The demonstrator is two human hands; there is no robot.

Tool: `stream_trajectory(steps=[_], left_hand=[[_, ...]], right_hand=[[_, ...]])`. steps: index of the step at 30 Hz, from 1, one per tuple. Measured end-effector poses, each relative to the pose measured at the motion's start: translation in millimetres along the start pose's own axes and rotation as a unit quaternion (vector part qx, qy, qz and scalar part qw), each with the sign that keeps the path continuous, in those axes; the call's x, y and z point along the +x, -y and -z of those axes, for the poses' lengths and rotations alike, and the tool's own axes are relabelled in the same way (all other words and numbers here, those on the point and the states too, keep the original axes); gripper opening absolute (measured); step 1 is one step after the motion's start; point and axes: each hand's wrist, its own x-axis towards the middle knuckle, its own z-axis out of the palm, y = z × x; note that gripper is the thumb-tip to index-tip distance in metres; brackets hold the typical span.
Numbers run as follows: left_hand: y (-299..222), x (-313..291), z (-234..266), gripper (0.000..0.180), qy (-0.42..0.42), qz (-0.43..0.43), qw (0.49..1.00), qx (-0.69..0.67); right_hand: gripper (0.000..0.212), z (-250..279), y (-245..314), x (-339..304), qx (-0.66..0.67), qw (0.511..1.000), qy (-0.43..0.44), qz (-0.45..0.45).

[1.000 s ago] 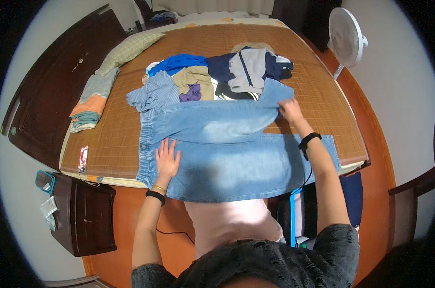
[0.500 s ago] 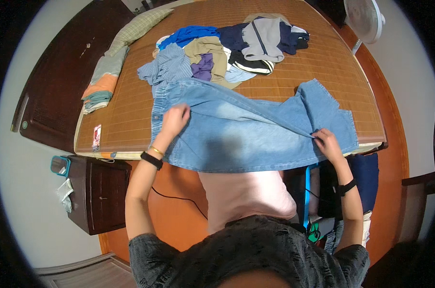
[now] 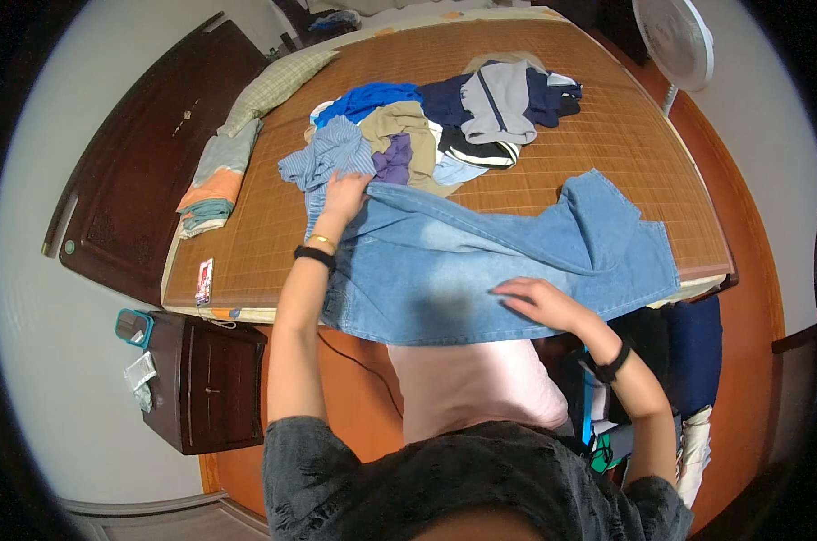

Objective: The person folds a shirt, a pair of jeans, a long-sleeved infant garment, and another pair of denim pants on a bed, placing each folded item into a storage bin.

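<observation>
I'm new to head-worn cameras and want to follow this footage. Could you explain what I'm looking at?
There's no machine here, just a person's bare hands. The view comes from a wide fisheye camera on the person's head, looking down, so straight edges look bent. On a brown woven bed mat lie light-blue denim trousers, waistband toward the left. Behind them is a loose heap including a blue striped cloth garment, a khaki cloth garment and a grey cloth garment with a dark line. The left hand is at the waistband's far corner; its grip is hard to make out. The right hand is open over the trousers, holding nothing visible.
</observation>
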Motion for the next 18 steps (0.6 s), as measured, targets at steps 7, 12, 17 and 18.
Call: stream_trajectory(steps=[7, 12, 17, 18], left_hand=[[-7.6, -173.5, 22.2, 0.025, -0.253, -0.072, 0.963, -0.055], [-28.3, -232.8, -3.1, 0.035, -0.164, -0.011, 0.984, -0.073], [-11.5, -236.7, -17.3, 0.037, -0.177, 0.029, 0.983, -0.046], [-7.2, -232.3, -18.1, 0.036, -0.171, 0.011, 0.984, -0.055]], right_hand=[[0.033, -33.4, -19.0, 76.5, -0.126, 0.991, 0.031, -0.019], [0.036, -41.0, -28.1, 85.5, -0.132, 0.989, -0.005, 0.064], [0.037, -56.2, -28.0, 112.5, -0.143, 0.984, -0.042, 0.099], [0.037, -57.6, -27.6, 111.5, -0.149, 0.982, -0.051, 0.105]])
